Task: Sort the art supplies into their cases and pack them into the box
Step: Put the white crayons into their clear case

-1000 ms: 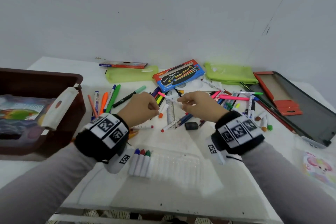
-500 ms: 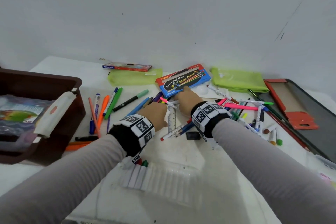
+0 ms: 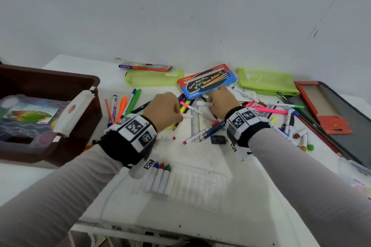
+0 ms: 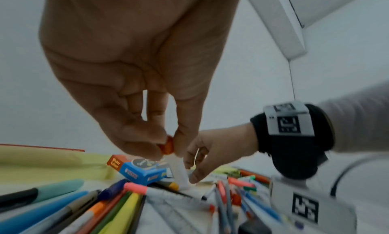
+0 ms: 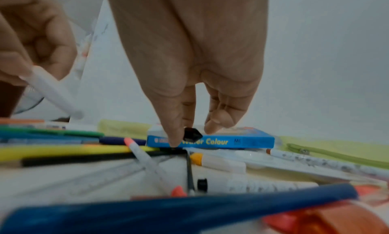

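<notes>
Pinching a white crayon [image 4: 179,171] with orange tip between left hand [image 3: 163,109] thumb and fingers, stick angled down over the pen pile. Right hand [image 3: 222,100] reaching down at near edge of the blue box [image 3: 206,81], thumb and forefinger curled round a small black piece [image 5: 191,134]; cannot tell whether a cap or a crayon tip. A second white stick [image 3: 203,103] showing at right fingers in head view, grip on it unclear.

Clear tray [image 3: 192,184] lying near, centre of table [image 3: 261,196], with three crayons [image 3: 159,177] slotted at its left end: blue, red, green tips. Remaining slots hard to read through the plastic.

Loose markers [image 3: 128,104] spread left of the hands: orange, blue, green, black. Clear ruler [image 3: 195,124] lying between the hands, pencils and a pink-capped pen [image 3: 192,108] crossing it. Black sharpener [image 3: 217,139] just near of the ruler. More pens and a pink marker [image 3: 270,110] scattered right of right wrist, small crayon stubs [image 3: 303,140] further right.

Brown bin [image 3: 50,118] at left, holding a clear case with printed card, white handle over its rim. Far side: flat red pencil pack [image 3: 145,67], two green pouches [image 3: 154,79] [image 3: 267,84] flanking the blue box. Open red-and-black case [image 3: 337,118] at far right.
</notes>
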